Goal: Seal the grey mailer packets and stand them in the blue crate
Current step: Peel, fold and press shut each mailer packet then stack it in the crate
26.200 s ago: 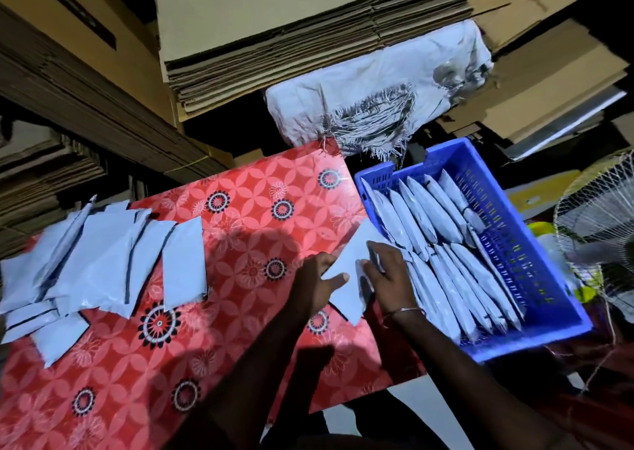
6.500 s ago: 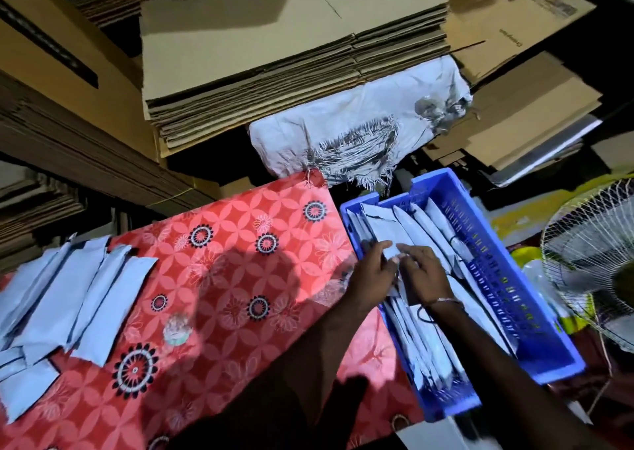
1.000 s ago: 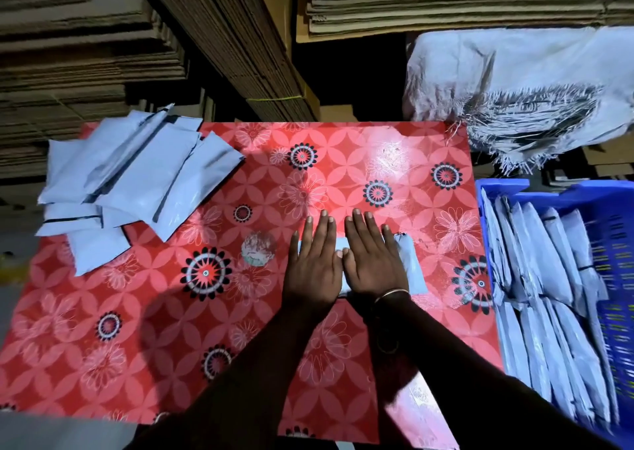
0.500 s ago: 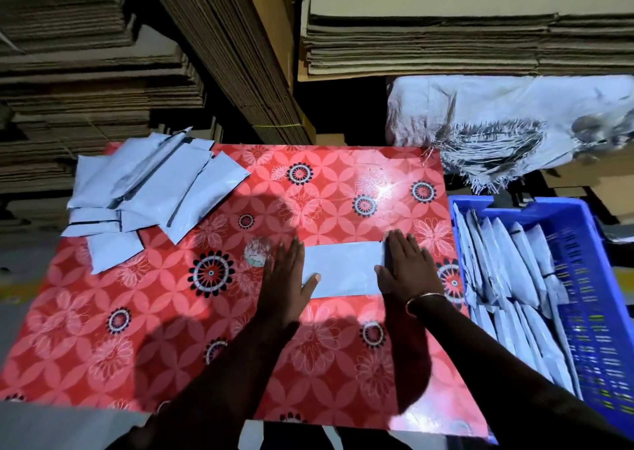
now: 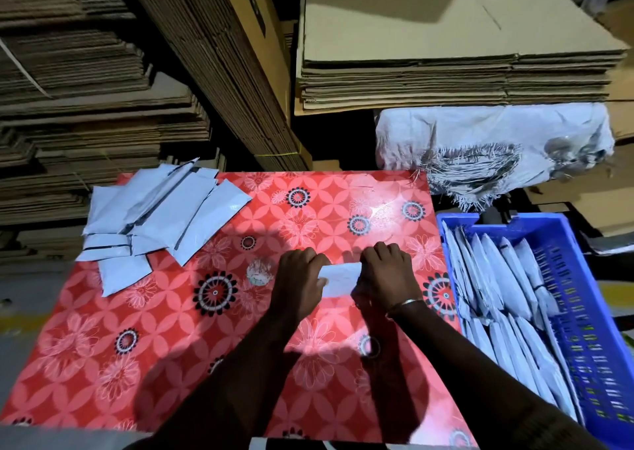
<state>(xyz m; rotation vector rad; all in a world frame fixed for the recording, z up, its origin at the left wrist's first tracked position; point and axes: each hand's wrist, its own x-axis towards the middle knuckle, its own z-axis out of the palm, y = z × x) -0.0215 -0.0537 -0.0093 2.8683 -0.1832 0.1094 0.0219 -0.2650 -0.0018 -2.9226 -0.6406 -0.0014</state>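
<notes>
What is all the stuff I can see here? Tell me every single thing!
packet being held: one, grey, middle of the table, between both hands
loose packets: a pile, too overlapped to count, grey, far left corner of the table
packets in the crate: many, grey, standing on edge in rows
crate: one, blue, just right of the table
table: one, red top with flower pattern, centre
cardboard sheets: several stacks, brown, behind the table
sack: one, white with a frayed edge, behind the crate
bangle: one, silvery, on the right wrist
left hand: grips the packet's left end
right hand: grips the packet's right end
</notes>
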